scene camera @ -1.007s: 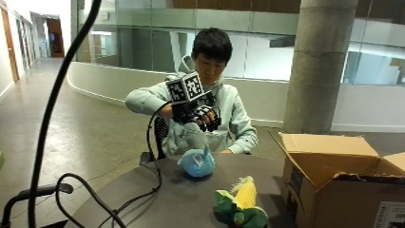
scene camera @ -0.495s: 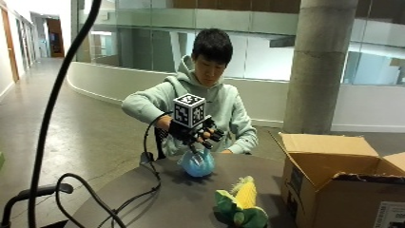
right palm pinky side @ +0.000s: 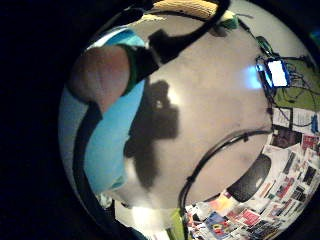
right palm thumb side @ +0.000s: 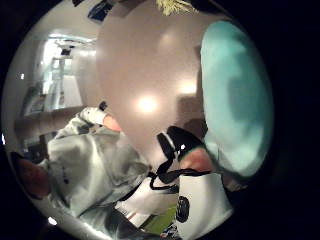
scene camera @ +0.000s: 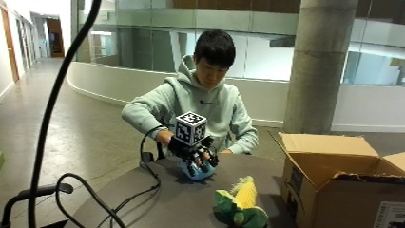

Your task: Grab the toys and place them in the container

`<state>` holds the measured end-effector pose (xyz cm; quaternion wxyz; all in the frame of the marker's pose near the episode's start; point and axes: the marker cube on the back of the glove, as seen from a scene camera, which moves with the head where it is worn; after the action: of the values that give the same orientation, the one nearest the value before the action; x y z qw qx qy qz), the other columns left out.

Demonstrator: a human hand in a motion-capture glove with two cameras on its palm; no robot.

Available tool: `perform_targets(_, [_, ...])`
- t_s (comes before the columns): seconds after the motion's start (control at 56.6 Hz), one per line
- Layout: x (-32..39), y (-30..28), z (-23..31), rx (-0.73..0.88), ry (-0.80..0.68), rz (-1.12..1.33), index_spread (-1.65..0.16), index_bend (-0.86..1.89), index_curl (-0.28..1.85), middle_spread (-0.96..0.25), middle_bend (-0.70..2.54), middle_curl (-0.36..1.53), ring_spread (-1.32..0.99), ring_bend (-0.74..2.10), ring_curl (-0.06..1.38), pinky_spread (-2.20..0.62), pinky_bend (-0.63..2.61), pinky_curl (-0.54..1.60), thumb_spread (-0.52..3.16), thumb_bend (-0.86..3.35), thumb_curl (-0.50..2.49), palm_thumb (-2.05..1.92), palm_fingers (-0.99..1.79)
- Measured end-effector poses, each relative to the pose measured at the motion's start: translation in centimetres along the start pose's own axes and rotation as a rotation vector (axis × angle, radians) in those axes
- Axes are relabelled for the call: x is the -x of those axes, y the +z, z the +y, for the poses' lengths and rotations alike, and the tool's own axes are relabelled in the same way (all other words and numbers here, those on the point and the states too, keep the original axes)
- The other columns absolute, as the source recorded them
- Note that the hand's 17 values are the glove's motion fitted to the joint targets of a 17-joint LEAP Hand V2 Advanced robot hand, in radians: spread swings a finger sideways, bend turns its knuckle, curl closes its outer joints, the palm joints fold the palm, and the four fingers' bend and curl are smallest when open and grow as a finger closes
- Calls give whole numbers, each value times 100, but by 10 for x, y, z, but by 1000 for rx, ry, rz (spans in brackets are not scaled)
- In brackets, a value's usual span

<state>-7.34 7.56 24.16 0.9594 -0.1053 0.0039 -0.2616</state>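
Item 1: your gloved right hand (scene camera: 195, 156). It sits on top of the blue toy (scene camera: 196, 171), fingers curled down over its upper surface and clamped on it. In the thumb side palm view the thumb (right palm thumb side: 192, 157) lies against the toy's pale blue side (right palm thumb side: 237, 100); in the little finger side palm view a fingertip (right palm pinky side: 100, 75) presses the blue surface (right palm pinky side: 107, 145) too. Your bare hand cannot be made out.

Item 2: blue toy. Round and light blue, it rests on the worktop (scene camera: 164, 199) at the edge nearest your body. You cannot tell from these views whether it has left the surface.

Item 3: corn toy (scene camera: 240, 206). Yellow cob in green husk, lying on the worktop on the camera side of the blue toy, near it but not touching, and between the blue toy and the cardboard box (scene camera: 342, 185). Its husk tip (right palm thumb side: 172, 5) shows past the blue toy in the thumb side palm view.

Item 4: cardboard box. Brown, flaps raised, standing well apart from the blue toy, beyond the corn toy. What is inside cannot be seen.

Item 5: black cable (scene camera: 142, 190). It runs from the gloved hand across the worktop, away from the blue toy on the side opposite the box.
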Motion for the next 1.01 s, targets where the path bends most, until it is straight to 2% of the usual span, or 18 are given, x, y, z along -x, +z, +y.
perform_targets(0.124, [-8, 4, -9, -59, 1, -55, -32, 26, 32, -2, 18, 21, -2, 31, 31, 4, 101, 42, 121, 11, 37, 37, 15])
perform_targets(0.159, [-9, 4, -14, -83, 2, -72, -32, 21, 30, -5, 26, 24, -7, 49, 35, 1, 94, 39, 124, 15, 39, 43, 38])
perform_targets(0.247, [-8, 0, -26, -123, 10, -127, -30, 14, 28, -11, 37, 28, -18, 73, 41, -12, 89, 36, 127, 20, 44, 55, 64])
perform_targets(0.353, [-1, -6, -39, -107, 22, -160, -31, 22, 32, -19, 57, 37, -30, 90, 50, -24, 98, 40, 104, 23, 55, 68, 99])
perform_targets(0.389, [2, -9, -43, -93, 20, -169, -32, 25, 34, -21, 63, 40, -32, 95, 52, -27, 99, 42, 98, 23, 58, 71, 103])
perform_targets(0.53, [21, -43, -49, -87, -14, -223, -36, 41, 46, -28, 88, 54, -40, 109, 63, -34, 103, 49, 79, 22, 67, 73, 106])
perform_targets(0.742, [62, -148, -58, -158, -63, -228, -41, 65, 67, -33, 112, 73, -45, 124, 74, -40, 111, 58, 58, 23, 80, 72, 97])
perform_targets(0.848, [90, -206, -74, -276, -70, -197, -42, 73, 77, -33, 118, 80, -46, 130, 78, -42, 116, 62, 51, 23, 85, 71, 91])
perform_targets(1.007, [107, -304, -144, -535, -84, -152, -44, 81, 91, -33, 125, 89, -47, 138, 82, -41, 124, 68, 41, 24, 92, 70, 82])
